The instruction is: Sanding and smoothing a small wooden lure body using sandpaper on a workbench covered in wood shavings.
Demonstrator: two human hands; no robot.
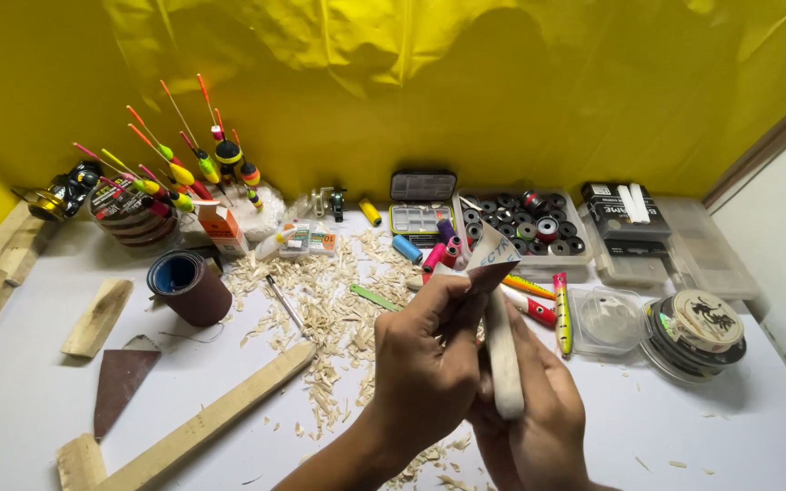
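Work in hand: a pale, carved wooden blank with a rounded, elongated body (504, 355) is being rubbed with a folded strip of grey-backed sandpaper (488, 259).
Left hand (425, 359): closed in a pinch on the sandpaper, thumb and fingers pressing the strip against the upper end of the blank.
Right hand (539, 409): wrapped from below and behind around the blank, fingers curled on its lower part; a firm, narrow hold.
Blank relative to grip: it stands nearly upright between the two hands, its lower end sunk in the right palm, its upper end touching the sandpaper; the very tip is hidden behind the paper.
Done, as judged: the blank is already whittled to shape, for a wide scatter of pale wood shavings (329, 309) lies on the white tabletop (29, 391).
Left, as judged: the surface looks bare and unpainted, unlike the finished red, yellow and white painted lures (561, 314) lying just beyond the hands, so smoothing and colouring appear outstanding.
Nearby stock: a long pale wooden batten (211, 420) and a dark brown roll of abrasive paper (191, 287) lie to the left, well apart from the hands.
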